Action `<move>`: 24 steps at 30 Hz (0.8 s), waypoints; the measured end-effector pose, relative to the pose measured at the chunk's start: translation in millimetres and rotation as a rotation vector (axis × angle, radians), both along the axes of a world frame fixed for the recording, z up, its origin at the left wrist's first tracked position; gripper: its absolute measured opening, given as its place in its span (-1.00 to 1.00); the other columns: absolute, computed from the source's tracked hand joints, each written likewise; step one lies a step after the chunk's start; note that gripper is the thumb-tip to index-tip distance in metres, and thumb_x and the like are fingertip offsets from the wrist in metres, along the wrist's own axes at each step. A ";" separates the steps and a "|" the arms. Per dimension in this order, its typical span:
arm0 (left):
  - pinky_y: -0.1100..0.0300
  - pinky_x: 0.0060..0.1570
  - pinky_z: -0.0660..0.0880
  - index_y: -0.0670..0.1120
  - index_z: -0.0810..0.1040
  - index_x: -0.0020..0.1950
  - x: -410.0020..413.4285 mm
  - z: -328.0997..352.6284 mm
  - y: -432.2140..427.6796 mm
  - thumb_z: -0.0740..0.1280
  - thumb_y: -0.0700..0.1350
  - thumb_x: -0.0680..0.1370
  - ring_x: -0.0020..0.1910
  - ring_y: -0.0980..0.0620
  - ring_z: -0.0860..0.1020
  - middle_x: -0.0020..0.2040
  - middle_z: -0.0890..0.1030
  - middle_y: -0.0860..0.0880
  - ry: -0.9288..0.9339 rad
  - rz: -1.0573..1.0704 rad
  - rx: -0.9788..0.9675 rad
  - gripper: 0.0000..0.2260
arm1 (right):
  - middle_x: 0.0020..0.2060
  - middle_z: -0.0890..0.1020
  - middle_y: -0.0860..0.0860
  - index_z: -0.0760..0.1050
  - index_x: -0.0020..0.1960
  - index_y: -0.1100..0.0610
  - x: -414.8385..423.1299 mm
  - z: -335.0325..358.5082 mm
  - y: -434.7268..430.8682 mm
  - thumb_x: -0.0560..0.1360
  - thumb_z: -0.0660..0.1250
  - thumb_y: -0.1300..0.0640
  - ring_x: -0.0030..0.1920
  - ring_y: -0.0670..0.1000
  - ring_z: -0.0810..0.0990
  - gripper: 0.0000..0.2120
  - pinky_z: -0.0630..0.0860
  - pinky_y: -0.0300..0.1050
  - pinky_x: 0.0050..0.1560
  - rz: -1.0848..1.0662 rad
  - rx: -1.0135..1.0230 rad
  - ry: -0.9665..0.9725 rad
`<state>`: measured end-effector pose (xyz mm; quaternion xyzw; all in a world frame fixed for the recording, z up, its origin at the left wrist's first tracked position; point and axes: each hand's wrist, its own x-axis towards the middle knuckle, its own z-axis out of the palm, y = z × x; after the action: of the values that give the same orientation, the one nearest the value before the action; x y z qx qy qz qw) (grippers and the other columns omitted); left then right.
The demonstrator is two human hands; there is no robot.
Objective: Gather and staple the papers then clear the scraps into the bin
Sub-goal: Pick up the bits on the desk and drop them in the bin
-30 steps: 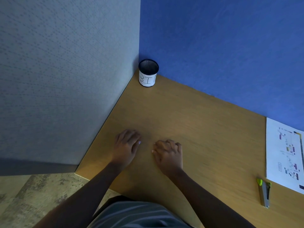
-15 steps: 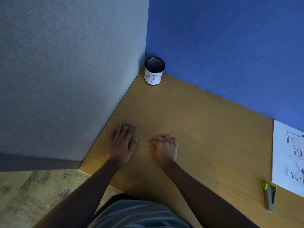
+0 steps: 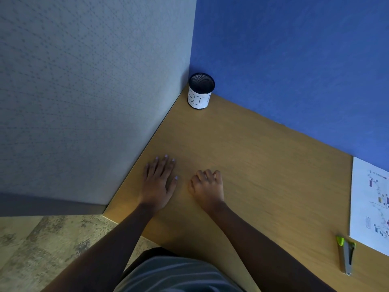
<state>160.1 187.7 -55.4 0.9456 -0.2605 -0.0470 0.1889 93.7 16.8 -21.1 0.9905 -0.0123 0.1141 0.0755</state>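
Head view cuts off the papers; left hand fingers lie straight, right hand fingers curl, palm hidden.

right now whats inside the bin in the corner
Only dark mesh wall shows inside the bin, and nothing sticks up above its rim. Its floor is too dark and partly hidden by the near wall, so scraps lying low could not be seen.

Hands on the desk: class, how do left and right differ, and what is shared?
The left hand lies flat, fingers straight; the right hand curls into a fist. The left hand is nearer the grey partition, the right hand nearer the white printed sheet. Both rest on the wooden desk.
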 end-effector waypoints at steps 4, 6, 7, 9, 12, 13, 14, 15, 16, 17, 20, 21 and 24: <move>-0.10 0.51 -0.02 0.05 0.15 0.56 -0.1 0.5 1.2 0.04 0.16 0.61 0.56 -0.08 0.03 0.56 0.18 -0.04 0.001 -0.006 0.016 -0.48 | -0.40 0.56 -0.01 0.56 -0.39 0.07 7.3 1.7 -5.7 0.32 0.43 0.08 -0.34 0.08 0.54 -0.86 0.39 -0.04 -0.18 0.005 0.037 0.028; -0.12 0.51 -0.01 0.05 0.16 0.56 -0.2 1.1 1.3 0.03 0.16 0.62 0.56 -0.08 0.03 0.56 0.19 -0.04 -0.001 -0.010 0.012 -0.49 | -0.36 0.59 -0.02 0.60 -0.35 0.05 13.7 10.6 -9.9 0.36 0.35 0.01 -0.30 0.07 0.58 -0.83 0.41 -0.05 -0.15 -0.104 0.178 0.118; -0.13 0.50 0.00 0.04 0.16 0.56 -0.3 1.3 1.3 0.03 0.16 0.62 0.56 -0.08 0.04 0.56 0.19 -0.04 0.000 -0.010 0.009 -0.49 | -0.29 0.62 -0.02 0.63 -0.28 0.04 18.7 15.3 -13.7 0.40 0.32 -0.01 -0.23 0.07 0.60 -0.81 0.41 -0.05 -0.08 -0.181 0.285 0.172; -0.14 0.50 0.02 0.04 0.18 0.55 -0.5 1.1 1.0 0.04 0.15 0.62 0.56 -0.08 0.04 0.56 0.20 -0.04 0.001 -0.005 0.007 -0.49 | -0.11 0.66 -0.03 0.66 -0.10 0.01 32.7 27.3 -26.0 0.47 0.31 -0.05 -0.06 0.06 0.60 -0.80 0.37 -0.06 0.06 -0.375 0.557 0.253; -0.14 0.50 0.03 0.04 0.19 0.55 -0.5 0.1 0.9 0.05 0.15 0.61 0.56 -0.09 0.05 0.55 0.21 -0.04 0.002 -0.004 0.003 -0.49 | -0.07 0.70 -0.02 0.66 -0.02 0.03 62.5 49.4 -51.5 0.48 0.33 -0.02 -0.01 0.05 0.64 -0.81 0.47 -0.07 0.08 -0.572 0.910 0.174; -0.14 0.50 0.03 0.04 0.19 0.55 0.3 0.3 0.8 0.05 0.15 0.62 0.56 -0.09 0.05 0.55 0.21 -0.04 0.003 -0.005 0.006 -0.49 | -0.08 0.70 -0.02 0.66 -0.01 0.04 75.8 57.7 -60.7 0.48 0.33 -0.01 -0.01 0.05 0.65 -0.80 0.53 -0.06 0.05 -0.599 0.995 0.137; -0.14 0.50 0.03 0.04 0.18 0.55 -0.3 0.0 0.8 0.05 0.15 0.62 0.56 -0.08 0.05 0.56 0.20 -0.04 0.005 -0.005 0.011 -0.49 | -0.07 0.70 -0.02 0.65 0.00 0.05 89.1 65.8 -69.4 0.49 0.33 -0.01 -0.02 0.04 0.65 -0.80 0.57 -0.04 0.02 -0.605 1.055 0.110; -0.13 0.50 0.02 0.05 0.18 0.55 -0.2 0.2 0.8 0.04 0.16 0.62 0.56 -0.08 0.04 0.56 0.19 -0.03 0.006 -0.005 0.015 -0.49 | -0.07 0.69 -0.02 0.65 0.02 0.07 103.1 74.9 -76.9 0.49 0.32 0.00 -0.03 0.04 0.65 -0.78 0.59 -0.02 0.00 -0.595 1.098 0.084; -0.13 0.50 0.01 0.05 0.17 0.55 -0.5 0.4 1.0 0.03 0.16 0.62 0.57 -0.07 0.03 0.56 0.18 -0.03 0.007 -0.005 0.018 -0.49 | -0.06 0.68 -0.02 0.64 0.02 0.09 116.9 84.2 -83.7 0.50 0.30 0.00 -0.03 0.03 0.64 -0.78 0.60 0.00 -0.01 -0.580 1.120 0.054; -0.12 0.50 0.01 0.05 0.17 0.55 -0.9 0.9 1.0 0.02 0.16 0.62 0.57 -0.07 0.03 0.56 0.18 -0.03 0.007 -0.004 0.017 -0.49 | -0.05 0.68 -0.01 0.63 0.02 0.11 130.3 92.8 -90.2 0.51 0.29 0.02 -0.03 0.03 0.63 -0.77 0.60 0.02 0.00 -0.567 1.123 0.024; -0.12 0.50 0.01 0.05 0.18 0.55 -1.6 2.2 0.9 0.03 0.16 0.62 0.57 -0.07 0.03 0.56 0.18 -0.02 0.008 -0.004 0.013 -0.49 | -0.05 0.67 0.06 0.60 -0.02 0.19 168.9 114.8 -104.9 0.53 0.24 0.05 -0.01 0.09 0.62 -0.76 0.57 0.04 0.01 -0.520 1.089 -0.029; -0.11 0.50 0.01 0.05 0.18 0.55 -1.9 3.0 0.5 0.04 0.16 0.62 0.57 -0.07 0.04 0.56 0.18 -0.02 0.012 -0.003 0.011 -0.49 | -0.05 0.67 0.05 0.60 -0.02 0.17 180.7 120.2 -108.0 0.53 0.24 0.04 -0.01 0.08 0.61 -0.75 0.56 0.02 0.02 -0.511 1.079 -0.025; -0.13 0.50 0.03 0.05 0.19 0.55 -2.4 2.9 0.1 0.05 0.16 0.61 0.56 -0.07 0.04 0.56 0.19 -0.02 0.020 -0.002 0.002 -0.49 | -0.08 0.67 0.00 0.60 -0.06 0.06 211.2 127.4 -114.3 0.51 0.25 -0.04 0.00 0.07 0.61 -0.78 0.54 -0.02 0.05 -0.494 1.042 0.015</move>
<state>157.7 187.8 -52.5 0.9450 -0.2597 -0.0570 0.1906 304.8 -97.5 106.3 0.8656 -0.2972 0.0649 -0.3978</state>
